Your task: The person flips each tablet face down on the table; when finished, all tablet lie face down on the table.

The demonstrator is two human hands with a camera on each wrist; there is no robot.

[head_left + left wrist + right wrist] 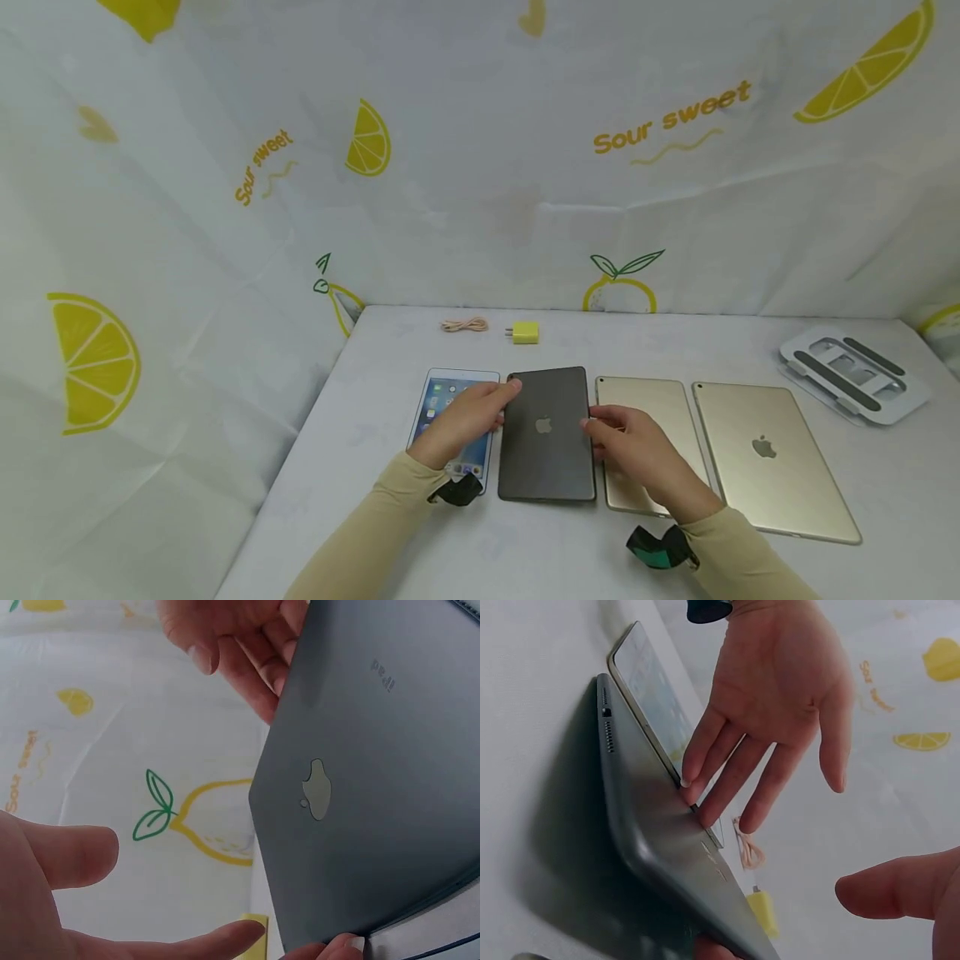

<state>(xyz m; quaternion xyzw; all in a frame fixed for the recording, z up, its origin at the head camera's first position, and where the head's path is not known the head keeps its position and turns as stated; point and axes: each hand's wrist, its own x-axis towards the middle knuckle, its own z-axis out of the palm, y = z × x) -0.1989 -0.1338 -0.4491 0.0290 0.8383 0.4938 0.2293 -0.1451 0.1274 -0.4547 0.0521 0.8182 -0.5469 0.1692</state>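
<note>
A dark grey tablet (546, 458) lies back-up between both hands, its Apple logo showing. In the right wrist view its near edge tilts up off the table, with a shadow below. My left hand (467, 417) touches its left edge with several fingertips; the thumb and index finger stand apart from it in the left wrist view. At the right edge is my right hand (633, 442), with fingers reaching under the tablet and the thumb held off its back. Left of it, a white tablet (474, 454) with a lit screen of app icons lies partly hidden by my left hand.
To the right lie two gold tablets, a smaller one (645, 400) partly behind my right hand and a larger one (787, 487). A folded white stand (892, 404) with grey pads sits far right. At the back are a coiled cable (465, 325) and a yellow charger (526, 333).
</note>
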